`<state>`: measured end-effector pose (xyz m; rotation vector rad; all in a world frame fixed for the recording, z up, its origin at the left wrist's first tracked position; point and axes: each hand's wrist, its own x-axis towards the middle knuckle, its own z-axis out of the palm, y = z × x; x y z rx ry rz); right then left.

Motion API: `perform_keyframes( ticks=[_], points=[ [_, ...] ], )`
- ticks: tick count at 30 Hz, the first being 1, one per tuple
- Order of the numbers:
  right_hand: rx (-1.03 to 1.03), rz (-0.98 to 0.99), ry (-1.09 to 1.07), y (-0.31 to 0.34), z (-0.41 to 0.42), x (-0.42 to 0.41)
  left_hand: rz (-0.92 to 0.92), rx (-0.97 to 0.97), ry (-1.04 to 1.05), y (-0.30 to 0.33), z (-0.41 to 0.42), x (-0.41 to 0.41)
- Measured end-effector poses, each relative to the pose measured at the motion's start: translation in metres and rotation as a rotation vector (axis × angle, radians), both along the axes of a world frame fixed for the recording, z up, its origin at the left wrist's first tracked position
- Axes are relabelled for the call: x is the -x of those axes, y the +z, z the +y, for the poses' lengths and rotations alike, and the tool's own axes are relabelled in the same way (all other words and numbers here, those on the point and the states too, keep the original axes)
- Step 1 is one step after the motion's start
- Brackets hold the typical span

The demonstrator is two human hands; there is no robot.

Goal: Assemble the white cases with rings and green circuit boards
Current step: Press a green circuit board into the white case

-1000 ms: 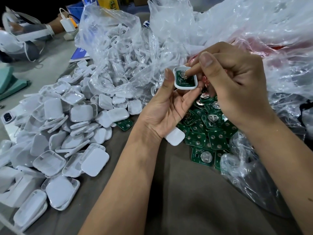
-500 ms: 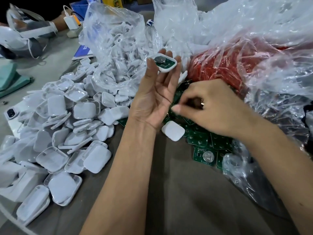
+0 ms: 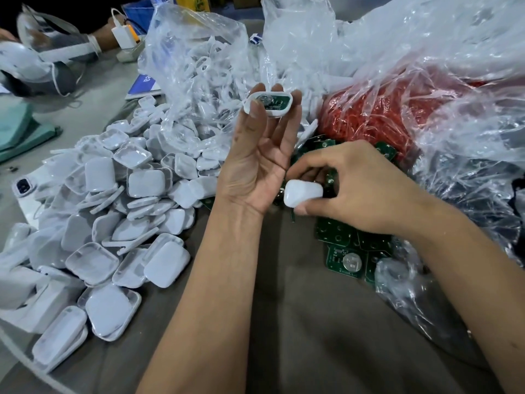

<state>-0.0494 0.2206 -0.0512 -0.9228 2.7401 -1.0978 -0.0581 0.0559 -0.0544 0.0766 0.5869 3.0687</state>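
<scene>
My left hand (image 3: 257, 163) is raised palm up and holds a white case half (image 3: 268, 104) at its fingertips; a green circuit board with a round silver cell sits inside it. Lower and to the right, my right hand (image 3: 366, 191) pinches a second white case half (image 3: 302, 192) between thumb and fingers, just above the pile of green circuit boards (image 3: 348, 260). A big heap of loose white case halves (image 3: 119, 211) covers the table on the left.
A clear bag of white rings (image 3: 199, 75) stands behind the heap. A bag of red parts (image 3: 377, 115) under crumpled clear plastic fills the right side. Another person's arm (image 3: 105, 38) and a white charger (image 3: 123, 36) are at the far left.
My left hand lifted the case with its board up and away. My right hand left that case, dropped to the boards and picked up the white case half lying by my left wrist.
</scene>
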Motion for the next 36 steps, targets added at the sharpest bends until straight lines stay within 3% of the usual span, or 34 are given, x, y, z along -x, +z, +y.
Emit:
perform_keyframes(
  ticks=[4, 9, 13, 16, 22, 29, 36],
  points=[
    [0.288, -0.031, -0.148, -0.001, 0.012, 0.010, 0.015, -0.034, -0.008, -0.001, -0.001, 0.003],
    [0.936, -0.310, -0.224, 0.010, 0.027, 0.016, 0.036, 0.045, -0.029, -0.006, 0.003, 0.003],
    [1.137, -0.368, -0.290, 0.012, 0.030, 0.018, 0.097, 0.122, -0.097, -0.010, 0.007, 0.003],
    [1.138, -0.364, -0.332, 0.013, 0.031, 0.018, 0.159, 0.156, -0.142, -0.011, 0.010, 0.003],
    [0.947, -0.278, -0.404, 0.017, 0.025, 0.013, 0.264, 0.295, -0.165, -0.014, 0.012, 0.004],
    [0.779, -0.405, -0.264, 0.014, 0.016, 0.007, 0.321, 0.451, -0.144, -0.016, 0.014, 0.004],
    [0.851, -0.477, -0.253, 0.013, 0.014, 0.007, 0.328, 0.508, -0.153, -0.018, 0.015, 0.004]
  ],
)
